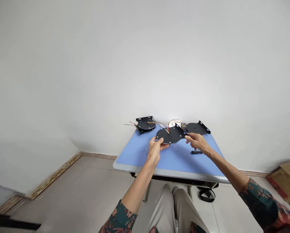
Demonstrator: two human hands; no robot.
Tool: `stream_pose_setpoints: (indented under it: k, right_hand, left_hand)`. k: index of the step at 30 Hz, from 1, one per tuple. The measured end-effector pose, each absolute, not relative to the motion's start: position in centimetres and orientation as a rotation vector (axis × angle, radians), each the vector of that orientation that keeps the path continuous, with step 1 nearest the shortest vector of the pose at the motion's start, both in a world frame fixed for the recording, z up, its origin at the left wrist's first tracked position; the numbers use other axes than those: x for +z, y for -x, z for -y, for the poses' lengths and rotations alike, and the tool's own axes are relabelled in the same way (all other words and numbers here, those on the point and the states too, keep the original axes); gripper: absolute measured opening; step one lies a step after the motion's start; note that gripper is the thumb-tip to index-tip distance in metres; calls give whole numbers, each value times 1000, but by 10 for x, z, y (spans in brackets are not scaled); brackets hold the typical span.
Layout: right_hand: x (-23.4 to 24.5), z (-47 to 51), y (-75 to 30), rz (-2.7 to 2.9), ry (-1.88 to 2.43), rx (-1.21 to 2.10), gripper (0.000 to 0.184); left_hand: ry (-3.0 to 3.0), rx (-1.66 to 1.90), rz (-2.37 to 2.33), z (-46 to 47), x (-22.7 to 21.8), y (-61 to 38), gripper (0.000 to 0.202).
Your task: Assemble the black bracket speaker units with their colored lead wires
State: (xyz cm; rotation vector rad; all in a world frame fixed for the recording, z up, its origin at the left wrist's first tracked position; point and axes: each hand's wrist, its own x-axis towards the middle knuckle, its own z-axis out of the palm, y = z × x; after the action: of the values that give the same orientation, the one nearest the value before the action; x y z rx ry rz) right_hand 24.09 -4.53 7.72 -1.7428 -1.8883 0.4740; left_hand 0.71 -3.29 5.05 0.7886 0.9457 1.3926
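Note:
Between my hands, above the blue table top (135,152), is a black metal bracket plate (172,134) with a rounded left end, a bent flange with slots on the right, and several coloured wires coming up from its middle. My left hand (156,147) grips the rounded end, thumb on top and fingers beneath. My right hand (195,140) pinches the corner at the flange. Close below my right hand lies a small black tool (196,152), its kind unclear. A few tiny screws or similar bits (145,151) lie left of my left hand.
Stacked black plates with wires (146,124) sit at the table's back left. Another black bracket plate (197,128) lies at the back right, near a white label or packet (174,125). The wall (145,64) rises right behind. A cardboard box (285,181) stands on the floor at right.

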Motion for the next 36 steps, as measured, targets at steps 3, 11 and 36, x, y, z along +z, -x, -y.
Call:
stream_pose_setpoints:
  k: [3, 11, 36]
  right_hand:
    - [57, 78, -284, 1913, 1899, 197, 29]
    - [20, 94, -290, 2441, 1966, -258, 37]
    - [33, 25, -261, 1508, 1248, 244, 47]
  left_hand:
    - [-777, 1393, -920, 45, 41, -31, 16]
    - [-766, 1440, -999, 46, 23, -55, 21]
    - [-1005, 1165, -1253, 36, -10, -51, 45]
